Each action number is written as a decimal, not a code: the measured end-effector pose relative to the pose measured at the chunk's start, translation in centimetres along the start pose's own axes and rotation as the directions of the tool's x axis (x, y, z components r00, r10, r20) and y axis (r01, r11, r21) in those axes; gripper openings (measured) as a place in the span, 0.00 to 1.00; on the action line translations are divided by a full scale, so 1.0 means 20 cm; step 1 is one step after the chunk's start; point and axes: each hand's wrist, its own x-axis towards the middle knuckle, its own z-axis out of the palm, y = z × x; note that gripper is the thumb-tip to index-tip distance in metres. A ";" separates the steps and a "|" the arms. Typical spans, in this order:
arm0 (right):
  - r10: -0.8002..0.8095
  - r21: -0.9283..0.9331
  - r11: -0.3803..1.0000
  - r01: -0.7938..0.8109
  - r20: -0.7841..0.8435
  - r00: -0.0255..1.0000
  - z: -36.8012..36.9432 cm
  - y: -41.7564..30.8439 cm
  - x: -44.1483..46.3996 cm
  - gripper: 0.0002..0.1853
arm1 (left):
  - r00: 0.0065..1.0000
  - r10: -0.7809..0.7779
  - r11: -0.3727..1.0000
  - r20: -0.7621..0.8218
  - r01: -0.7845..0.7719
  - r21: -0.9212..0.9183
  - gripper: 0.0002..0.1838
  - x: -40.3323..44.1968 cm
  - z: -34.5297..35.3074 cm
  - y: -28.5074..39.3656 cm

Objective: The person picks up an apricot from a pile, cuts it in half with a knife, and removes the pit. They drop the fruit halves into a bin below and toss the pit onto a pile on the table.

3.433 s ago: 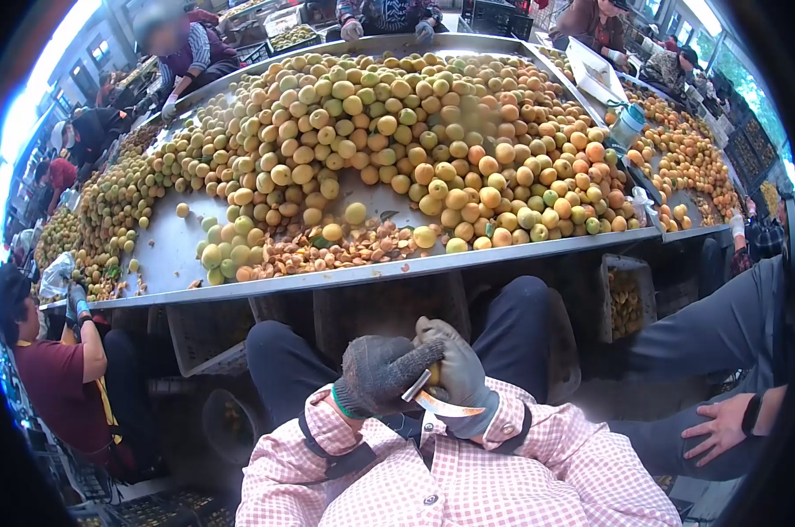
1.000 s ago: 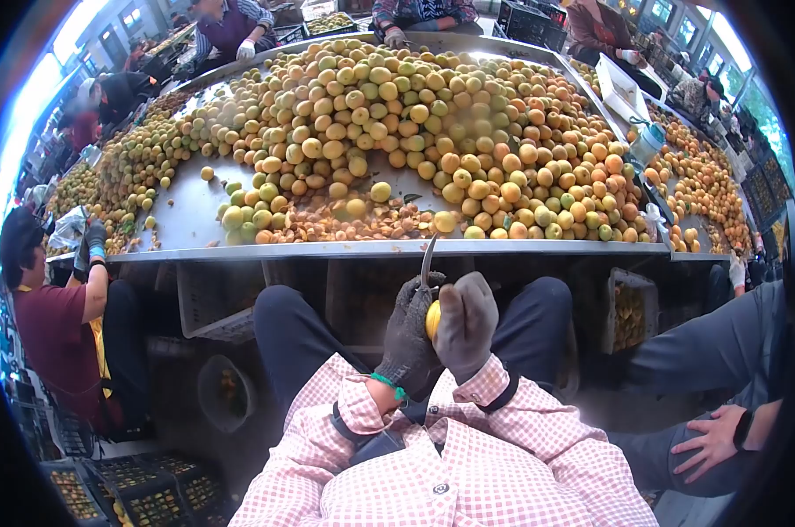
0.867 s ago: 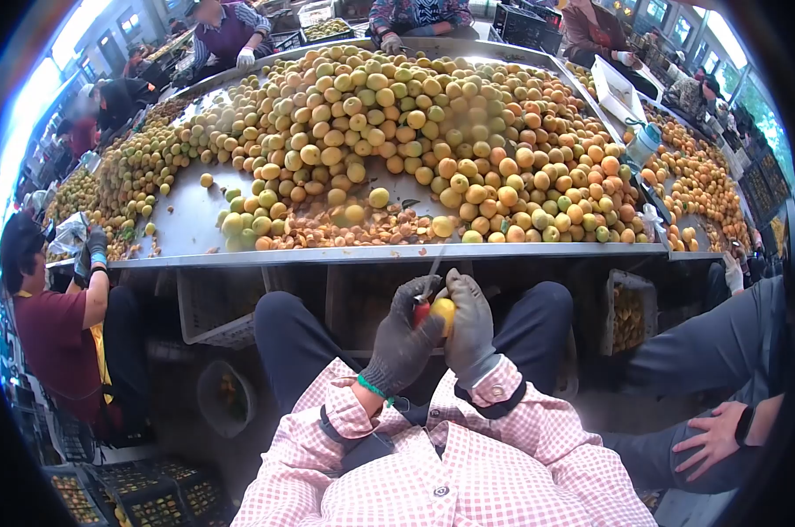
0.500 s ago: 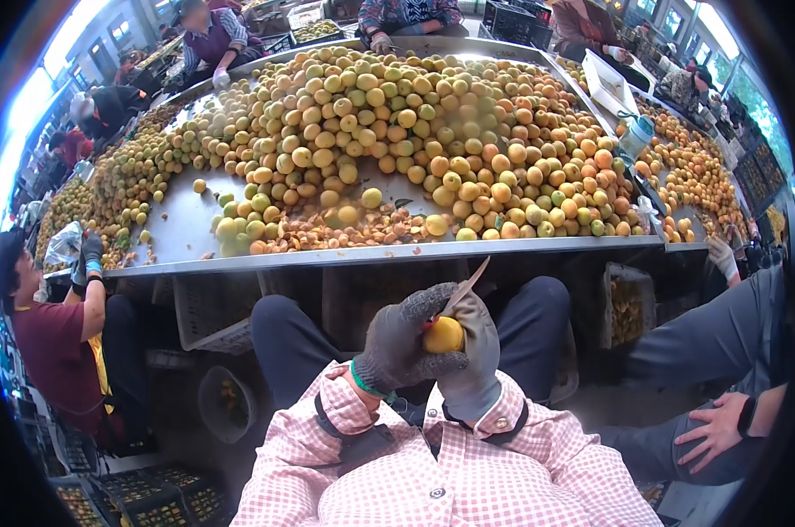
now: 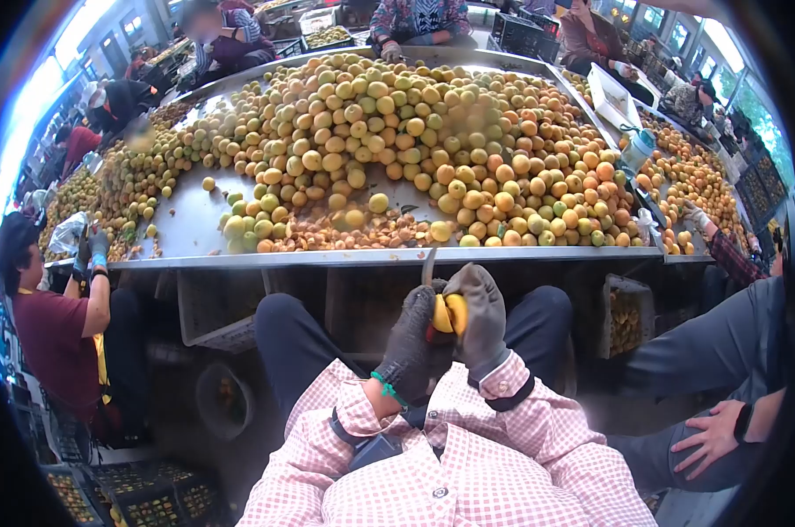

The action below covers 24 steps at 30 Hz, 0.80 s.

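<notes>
My left hand (image 5: 412, 332), in a dark glove with a green cuff, is closed around a knife (image 5: 429, 266). The curved blade points up past the fingers, and a bit of red, perhaps its handle, shows by the palm. Between my hands is an apricot (image 5: 450, 314), parted into two yellow halves with a dark gap. My right hand (image 5: 482, 316), in a grey glove, grips the apricot from the right, fingers bent over its top. Just beyond, at the table's near edge, lies a heap of split apricot pieces (image 5: 353, 230).
A metal table (image 5: 195, 215) with a raised rim carries a large pile of whole apricots (image 5: 353, 114). Crates (image 5: 213, 307) and a bucket (image 5: 224, 402) stand below. A blue-capped bottle (image 5: 639, 147) is at right. Co-workers sit on both sides and opposite.
The apricot was whole-looking and now shows two separated halves. The blade has swung from leaning right to nearly upright at the left. My right hand has moved to the fruit's right side.
</notes>
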 end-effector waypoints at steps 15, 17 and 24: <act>0.561 0.400 0.729 -0.556 0.118 0.819 -0.26 0.20 0.03 0.09 | 0.549 0.746 -0.282 0.376 -0.250 0.926 0.15 0.21 -0.42 0.26; 0.627 0.341 0.717 -0.607 0.063 0.776 -0.22 0.18 0.02 0.09 | 0.639 0.765 0.133 0.080 -0.279 0.951 0.13 0.26 -0.45 0.28; 0.711 0.289 0.660 -0.693 0.058 0.701 -0.21 0.26 0.04 0.09 | 0.863 0.419 0.847 -0.282 -0.259 0.465 0.08 0.18 -0.30 0.35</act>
